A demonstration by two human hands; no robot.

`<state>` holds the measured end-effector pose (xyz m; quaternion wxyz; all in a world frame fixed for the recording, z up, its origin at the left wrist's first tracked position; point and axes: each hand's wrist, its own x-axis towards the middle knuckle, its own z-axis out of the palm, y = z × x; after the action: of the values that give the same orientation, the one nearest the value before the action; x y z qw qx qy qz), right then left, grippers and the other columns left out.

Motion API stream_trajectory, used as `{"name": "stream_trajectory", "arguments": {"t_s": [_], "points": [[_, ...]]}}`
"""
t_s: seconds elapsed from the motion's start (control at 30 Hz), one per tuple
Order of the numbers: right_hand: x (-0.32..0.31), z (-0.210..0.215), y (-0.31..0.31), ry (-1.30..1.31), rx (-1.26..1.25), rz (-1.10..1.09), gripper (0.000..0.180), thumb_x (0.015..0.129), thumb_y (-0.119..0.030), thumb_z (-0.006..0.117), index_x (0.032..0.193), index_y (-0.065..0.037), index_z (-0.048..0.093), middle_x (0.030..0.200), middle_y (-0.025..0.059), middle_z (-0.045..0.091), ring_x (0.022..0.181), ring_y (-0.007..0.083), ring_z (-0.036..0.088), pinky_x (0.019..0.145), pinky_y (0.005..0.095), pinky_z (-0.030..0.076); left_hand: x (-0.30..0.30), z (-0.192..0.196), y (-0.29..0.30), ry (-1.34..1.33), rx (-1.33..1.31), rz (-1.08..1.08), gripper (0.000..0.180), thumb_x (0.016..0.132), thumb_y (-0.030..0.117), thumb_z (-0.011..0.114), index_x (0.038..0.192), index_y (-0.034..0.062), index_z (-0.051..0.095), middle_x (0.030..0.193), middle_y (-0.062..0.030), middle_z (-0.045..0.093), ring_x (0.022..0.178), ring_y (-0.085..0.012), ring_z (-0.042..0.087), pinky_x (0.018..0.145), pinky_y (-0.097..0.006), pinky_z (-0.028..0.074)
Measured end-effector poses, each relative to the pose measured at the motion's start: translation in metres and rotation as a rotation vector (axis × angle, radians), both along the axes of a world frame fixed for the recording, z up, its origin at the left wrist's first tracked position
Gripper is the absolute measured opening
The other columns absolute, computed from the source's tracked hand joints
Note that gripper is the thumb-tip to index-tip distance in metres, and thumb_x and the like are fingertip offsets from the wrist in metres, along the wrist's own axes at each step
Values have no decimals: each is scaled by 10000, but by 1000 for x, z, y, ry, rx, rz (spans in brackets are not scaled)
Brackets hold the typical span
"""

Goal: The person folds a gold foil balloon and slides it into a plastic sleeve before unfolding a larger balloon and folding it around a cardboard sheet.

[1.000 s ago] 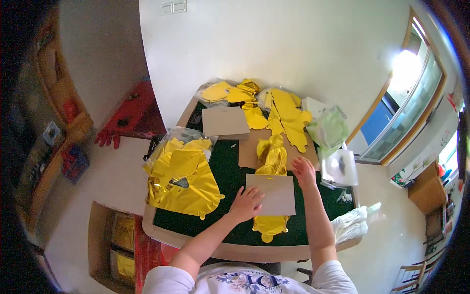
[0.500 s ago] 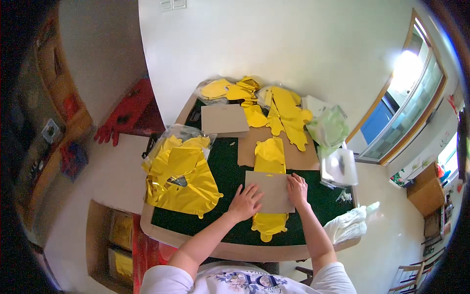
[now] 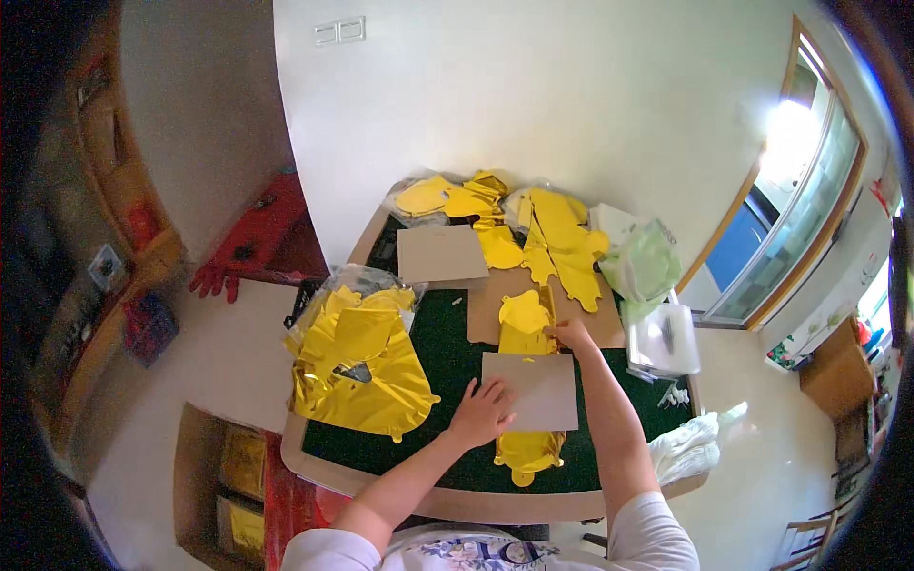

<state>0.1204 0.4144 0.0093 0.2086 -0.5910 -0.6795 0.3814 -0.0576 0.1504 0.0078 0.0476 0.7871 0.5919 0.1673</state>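
A grey-brown cardboard sheet (image 3: 533, 392) lies on the green table top (image 3: 447, 343) in front of me. My left hand (image 3: 484, 411) presses flat on its left edge, fingers spread. A yellow foil balloon lies under the sheet; its lower end (image 3: 526, 455) sticks out toward me and its upper part (image 3: 524, 319) shows beyond the sheet's far edge. My right hand (image 3: 571, 335) is at that far edge, fingertips pinching the right rim of the foil's upper part.
A heap of gold foil in clear plastic (image 3: 357, 366) covers the table's left side. More cardboard sheets (image 3: 441, 252) and yellow foil shapes (image 3: 557, 247) lie at the far end. On the right are a green bag (image 3: 643, 266), a white box (image 3: 664, 338) and a white bag (image 3: 685, 447).
My right hand came down onto the cardboard, then went back up to its far edge and took the foil's rim. The crumpled foil beyond the sheet now lies flatter. My left hand stayed put.
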Motion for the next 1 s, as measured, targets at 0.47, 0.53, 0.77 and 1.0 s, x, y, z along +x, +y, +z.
{"name": "stream_trajectory", "arguments": {"t_s": [0.47,0.53,0.77,1.0], "points": [[-1,38,-39,298,-229,202,351,788,-78,695,1117,30,640,978,55,677,836,131,614,721,274,476,-3,-12,2,-19,71,14,488,888,406,537,1303,152,509,1410,-125,419,1348,-300,337,1109,-564,213],[2,47,-53,327,-211,261,322,785,-45,675,1100,19,650,980,50,678,870,137,615,767,271,475,-6,-12,0,-33,52,27,482,891,407,529,1300,152,513,1415,-123,412,1353,-299,328,1114,-565,204],[44,46,-67,292,128,466,397,650,175,445,908,19,704,1021,102,681,983,227,622,907,297,454,-6,-4,0,-37,-8,1,513,894,424,515,1318,136,497,1435,-133,388,1375,-294,292,1130,-557,166],[27,25,-104,100,450,397,418,717,103,500,1047,-68,692,1212,163,614,1211,311,526,1040,375,388,-5,5,-2,-34,-43,16,506,891,390,526,1291,80,511,1426,-147,387,1379,-287,275,1131,-539,186]]}}
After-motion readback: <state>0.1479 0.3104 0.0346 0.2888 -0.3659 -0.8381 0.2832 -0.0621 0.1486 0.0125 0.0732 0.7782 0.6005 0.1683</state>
